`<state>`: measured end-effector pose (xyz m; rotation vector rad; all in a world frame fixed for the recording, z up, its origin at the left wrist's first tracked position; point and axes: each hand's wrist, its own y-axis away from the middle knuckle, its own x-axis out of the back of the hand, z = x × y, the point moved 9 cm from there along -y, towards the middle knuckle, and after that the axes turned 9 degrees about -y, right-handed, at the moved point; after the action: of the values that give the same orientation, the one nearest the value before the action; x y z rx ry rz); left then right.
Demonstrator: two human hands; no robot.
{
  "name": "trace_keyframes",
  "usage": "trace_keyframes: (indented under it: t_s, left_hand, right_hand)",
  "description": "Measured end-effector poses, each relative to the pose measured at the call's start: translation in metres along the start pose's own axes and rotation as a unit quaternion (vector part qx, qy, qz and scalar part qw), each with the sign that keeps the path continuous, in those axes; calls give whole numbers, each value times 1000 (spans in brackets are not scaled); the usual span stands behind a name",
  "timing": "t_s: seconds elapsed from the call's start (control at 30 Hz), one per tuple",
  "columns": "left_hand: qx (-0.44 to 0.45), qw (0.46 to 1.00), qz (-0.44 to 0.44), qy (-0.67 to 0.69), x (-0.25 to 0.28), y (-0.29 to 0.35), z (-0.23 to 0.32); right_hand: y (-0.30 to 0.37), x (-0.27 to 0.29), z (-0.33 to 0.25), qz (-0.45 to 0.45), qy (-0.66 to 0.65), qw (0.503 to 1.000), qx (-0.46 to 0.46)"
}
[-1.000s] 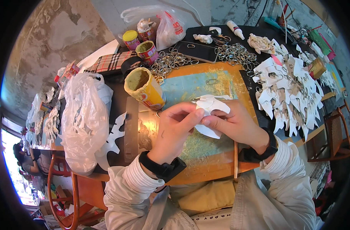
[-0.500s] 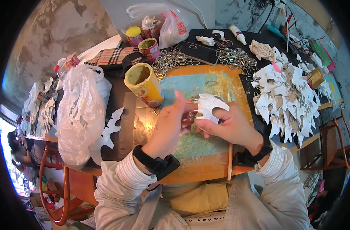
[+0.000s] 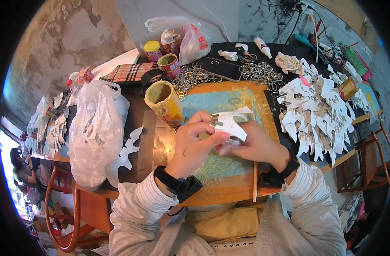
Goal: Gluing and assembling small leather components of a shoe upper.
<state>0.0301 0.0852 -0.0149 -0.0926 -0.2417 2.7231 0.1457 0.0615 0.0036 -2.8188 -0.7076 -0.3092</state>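
Observation:
Over the middle of the work board, both hands hold a white, curved cut-out piece [image 3: 228, 123] that looks like leather or thick sheet. A metal ring [image 3: 212, 120] shows at its left edge. My left hand [image 3: 192, 144] is closed on the left side, thumb lying across the piece's lower part and index finger by the ring. On the other side, my right hand [image 3: 260, 144] grips the piece, its fingertips partly hidden behind it. Beneath them lies a blue-green mat [image 3: 212, 164] speckled with yellowish residue. A yellow can [image 3: 169, 109] with a residue-caked rim stands beyond my left hand.
Metal rings [image 3: 261, 72] lie in heaps at the back, beside a dark phone [image 3: 220, 68]. White cut-outs with rings form a pile [image 3: 316, 113] at right. A plastic bag [image 3: 94, 141] of cut-outs sits at left. A wooden stick [image 3: 255, 181] rests at the near edge.
The white piece has been turned and tilted between my hands. My left thumb, raised before, now presses on it, and the left fingers have closed round its left side. The view has shifted slightly.

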Motion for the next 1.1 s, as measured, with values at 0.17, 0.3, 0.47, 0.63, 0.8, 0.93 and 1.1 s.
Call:
trace_keyframes:
  t_s: [0.17,0.3,0.47,0.63,0.8,0.93,1.1]
  left_hand:
    - [-197,934,-8,-298,-5,3,36]
    - [-130,964,10,-234,-5,0,31]
    - [-90,964,-47,-244,-9,1,18]
    - [-74,972,-74,-209,-10,-1,9]
    - [-9,997,-73,-32,-7,-3,-2]
    - [-52,984,-74,-155,-13,-3,8]
    - [-52,982,-66,-169,-9,-1,6]
  right_hand:
    - [0,14,20,22,-197,978,62]
    - [1,14,17,34,-302,951,52]
    - [3,28,15,128,-59,989,-40]
    - [6,39,7,195,-23,979,44]
    - [2,37,11,179,-83,980,-3]
    - [1,36,17,164,-96,982,-24]
    - [-1,33,26,145,-151,977,-31]
